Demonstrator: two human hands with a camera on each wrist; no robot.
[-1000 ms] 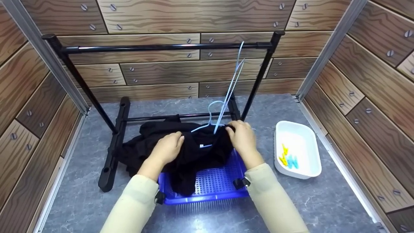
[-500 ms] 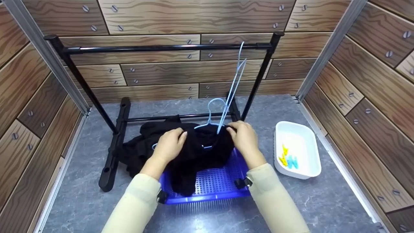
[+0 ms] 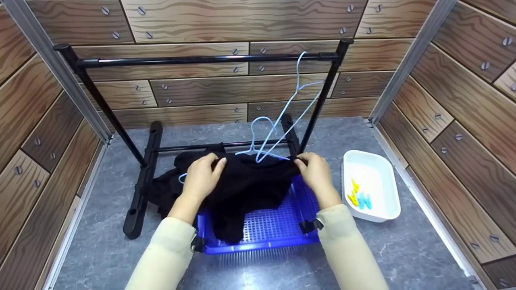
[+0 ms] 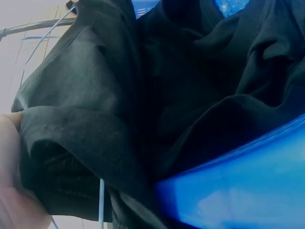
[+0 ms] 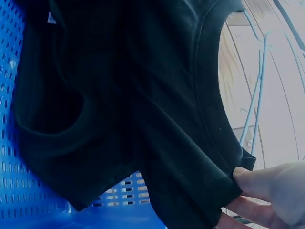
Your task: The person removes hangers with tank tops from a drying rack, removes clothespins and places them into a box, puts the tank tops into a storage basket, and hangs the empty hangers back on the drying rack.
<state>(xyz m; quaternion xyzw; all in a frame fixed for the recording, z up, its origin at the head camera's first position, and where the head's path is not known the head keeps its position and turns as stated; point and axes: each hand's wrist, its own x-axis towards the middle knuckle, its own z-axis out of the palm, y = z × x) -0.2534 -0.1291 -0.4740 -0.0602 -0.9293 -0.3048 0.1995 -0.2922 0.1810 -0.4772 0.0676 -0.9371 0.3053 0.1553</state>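
Observation:
A black shirt [image 3: 254, 181] is stretched between the two hands above a blue basket, with part of it hanging into the basket. A light-blue hanger [image 3: 252, 137] sticks up at the shirt's top edge; its lower part is largely hidden by the cloth. On the left, my left hand [image 3: 201, 175] grips the shirt, thumb on the near side. The shirt's edge by the hanger's right end is pinched by my right hand [image 3: 316, 173]. In the right wrist view, that hand's thumb [image 5: 252, 182] presses on the cloth beside a curved, banded edge.
A black rack [image 3: 209, 60] stands behind, another light-blue hanger [image 3: 288, 106] hanging from its bar in front of the shirt's hanger. The blue basket [image 3: 274, 244] lies under the shirt. To the right, a white tub [image 3: 383, 169] holds yellow and blue clothespins [image 3: 364, 201].
The hands have moved apart, drawing the shirt's top edge wider. The rack's hanger has swung round to show its triangle. A white label at the neckline is now out of sight.

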